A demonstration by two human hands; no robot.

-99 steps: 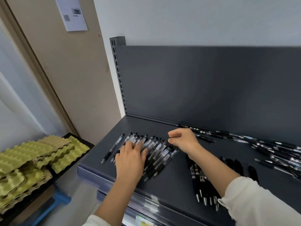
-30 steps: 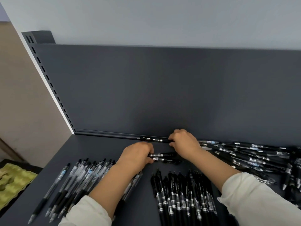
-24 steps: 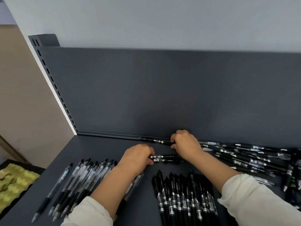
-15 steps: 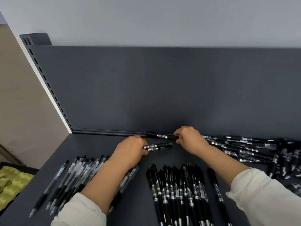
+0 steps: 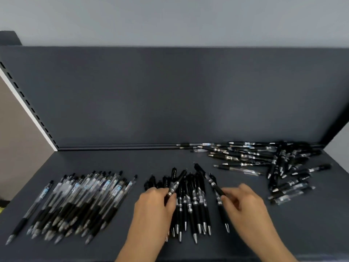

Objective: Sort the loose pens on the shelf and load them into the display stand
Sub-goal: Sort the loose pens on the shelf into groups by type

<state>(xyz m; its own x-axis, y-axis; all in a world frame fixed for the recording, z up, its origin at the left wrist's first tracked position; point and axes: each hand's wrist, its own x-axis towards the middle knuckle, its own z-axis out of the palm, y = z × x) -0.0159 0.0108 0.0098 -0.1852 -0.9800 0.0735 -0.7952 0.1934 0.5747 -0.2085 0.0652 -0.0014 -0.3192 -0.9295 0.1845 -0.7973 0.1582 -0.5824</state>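
On the dark grey shelf (image 5: 132,161) lie three groups of pens. A row of clear-barrelled pens (image 5: 79,201) fills the left. A row of black pens (image 5: 192,203) lies in the middle, tips toward me. An unsorted heap of pens (image 5: 268,157) sits at the back right. My left hand (image 5: 154,203) pinches a black pen (image 5: 176,183) over the left side of the middle row. My right hand (image 5: 243,199) pinches another black pen (image 5: 209,178) over the row's right side. No display stand is in view.
The shelf's upright back panel (image 5: 170,95) rises right behind the pens. A perforated upright (image 5: 28,108) bounds the left side, with a beige wall beyond it. The shelf's front edge runs along the bottom of the view.
Both hands have drawn back from the back edge of the shelf to the middle row, each carrying a black pen. The view has swung right and down.
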